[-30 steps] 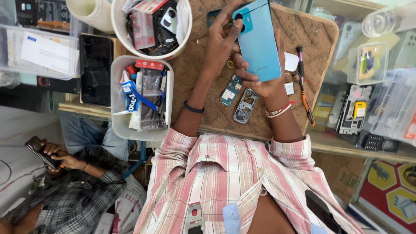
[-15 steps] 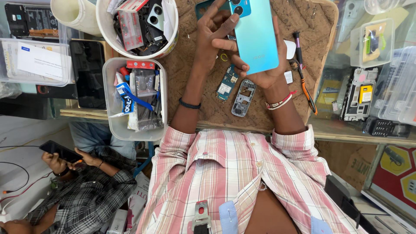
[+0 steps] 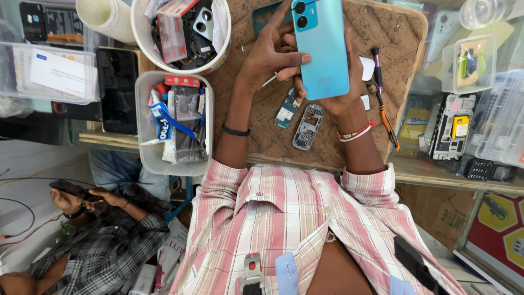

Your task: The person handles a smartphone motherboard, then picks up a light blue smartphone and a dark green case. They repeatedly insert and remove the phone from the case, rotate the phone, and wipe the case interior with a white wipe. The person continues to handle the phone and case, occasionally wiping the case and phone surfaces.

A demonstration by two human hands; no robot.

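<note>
Gripping a turquoise phone (image 3: 322, 49) over the brown work mat (image 3: 390, 38), we keep it raised, back cover up. Our right hand (image 3: 343, 94) cradles it from beneath, fingers curled around its right edge and clamped on the near end. Our left hand (image 3: 266, 61) closes on the left edge, thumb pressed against the seam. Handling it well here seems to mean a firm right-hand cradle while the left thumb bears lightly, so the body does not flex, and keeping it above the mat in case it slips.

The phone's long axis runs near to far, leaning slightly left, with the twin lenses at the far end.

Just below our hands on the mat lie a small circuit board (image 3: 285, 112) and a grey keypad frame (image 3: 308, 127), side by side. An orange-handled tool (image 3: 388, 123) lies to the right. Two tubs of parts (image 3: 173, 158) stand left, and another person (image 3: 103, 235) sits near left.
</note>
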